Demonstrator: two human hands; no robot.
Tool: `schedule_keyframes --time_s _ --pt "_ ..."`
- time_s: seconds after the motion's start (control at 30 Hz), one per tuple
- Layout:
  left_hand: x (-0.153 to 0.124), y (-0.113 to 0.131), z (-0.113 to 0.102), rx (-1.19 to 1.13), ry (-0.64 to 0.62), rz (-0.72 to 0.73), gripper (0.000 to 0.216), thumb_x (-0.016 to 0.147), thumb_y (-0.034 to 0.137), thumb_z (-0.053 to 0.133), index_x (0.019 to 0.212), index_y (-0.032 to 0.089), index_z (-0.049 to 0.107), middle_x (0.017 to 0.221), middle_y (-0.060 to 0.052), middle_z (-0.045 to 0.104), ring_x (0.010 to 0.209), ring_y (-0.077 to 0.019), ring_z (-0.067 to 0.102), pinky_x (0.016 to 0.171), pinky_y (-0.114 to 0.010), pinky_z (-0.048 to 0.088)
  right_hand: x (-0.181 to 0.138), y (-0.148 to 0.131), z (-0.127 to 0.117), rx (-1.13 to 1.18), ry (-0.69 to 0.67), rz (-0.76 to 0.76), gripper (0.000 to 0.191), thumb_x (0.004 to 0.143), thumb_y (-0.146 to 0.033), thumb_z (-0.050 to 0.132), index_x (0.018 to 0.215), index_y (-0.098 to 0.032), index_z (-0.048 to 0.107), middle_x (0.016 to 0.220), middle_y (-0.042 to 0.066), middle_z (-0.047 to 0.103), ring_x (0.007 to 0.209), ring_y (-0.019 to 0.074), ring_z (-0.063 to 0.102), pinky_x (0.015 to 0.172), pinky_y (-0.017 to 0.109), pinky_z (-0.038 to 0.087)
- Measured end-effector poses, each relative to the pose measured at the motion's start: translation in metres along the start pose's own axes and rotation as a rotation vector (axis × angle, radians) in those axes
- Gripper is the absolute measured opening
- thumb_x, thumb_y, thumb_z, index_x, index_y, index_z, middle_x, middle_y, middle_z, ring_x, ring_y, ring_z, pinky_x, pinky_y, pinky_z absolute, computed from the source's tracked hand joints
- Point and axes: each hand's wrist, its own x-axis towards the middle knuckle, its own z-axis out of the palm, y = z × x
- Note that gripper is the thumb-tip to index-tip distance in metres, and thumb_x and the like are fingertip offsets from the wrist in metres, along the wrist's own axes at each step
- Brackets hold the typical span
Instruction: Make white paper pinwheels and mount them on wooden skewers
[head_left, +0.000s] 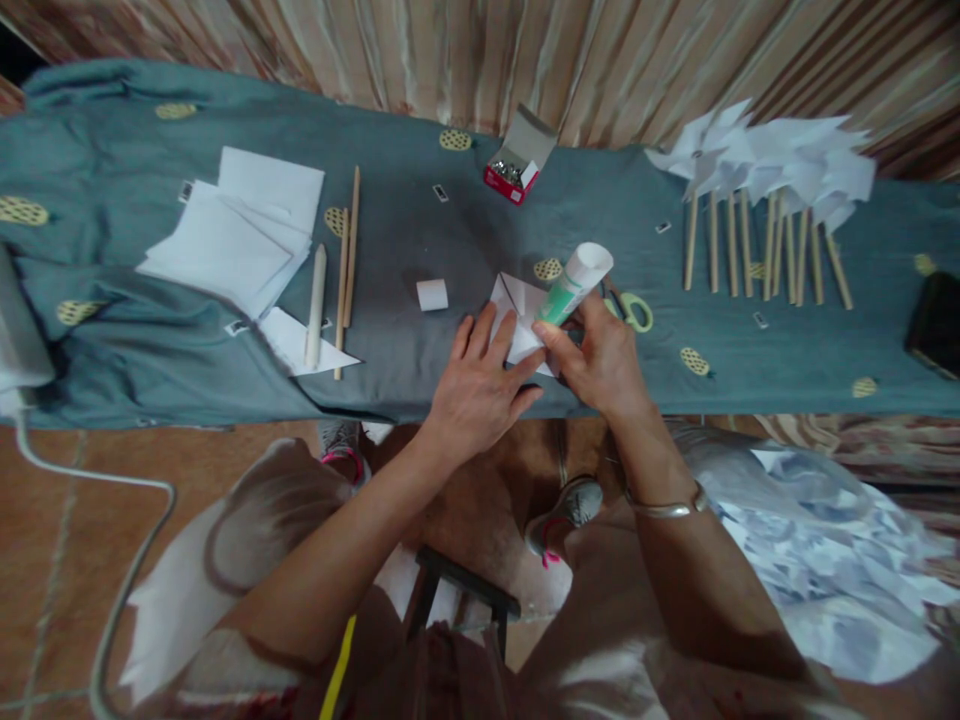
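Observation:
My right hand (600,355) grips a green and white glue stick (568,287), tilted with its lower end down at a small folded white paper (517,297). My left hand (484,385) lies flat with spread fingers, its fingertips pressing on the paper's left and lower part. The hands hide much of the paper. Left of it on the cloth sits a small white cap (432,294). Partly behind my right hand lie scissors (637,312) with light green handles.
White paper sheets (225,235), wooden sticks (351,250) and a pale pointed tool (316,305) lie left. An open red box (514,178) of metal pins stands at the back. Paper pinwheels (772,165) on sticks lie right. A bag (817,550) with papers is below.

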Motion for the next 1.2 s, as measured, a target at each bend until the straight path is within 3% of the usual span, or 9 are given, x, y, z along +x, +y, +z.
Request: schedule_keyframes --time_s 0.43,1.2 --pt "0.001 0.001 -0.002 -0.008 -0.022 -0.01 0.042 0.089 0.043 0.061 0.127 0.024 0.06 0.149 -0.016 0.043 0.143 -0.0385 0.031 0.113 -0.063 0.028 0.007 0.004 0.006 -0.023 -0.009 0.009 0.05 0.089 -0.069 0.044 0.104 -0.022 0.056 0.088 0.007 0.067 0.081 0.0269 0.065 0.076 0.044 0.051" --pt "0.0 0.002 -0.002 -0.045 -0.011 -0.024 0.04 0.089 0.042 0.061 0.124 0.023 0.061 0.152 -0.016 0.04 0.144 -0.0401 0.029 0.112 -0.065 0.028 0.011 -0.004 0.011 -0.019 -0.033 0.022 0.047 0.089 -0.065 0.048 0.109 -0.023 0.057 0.083 0.006 0.067 0.08 0.0265 0.065 0.075 0.04 0.05"
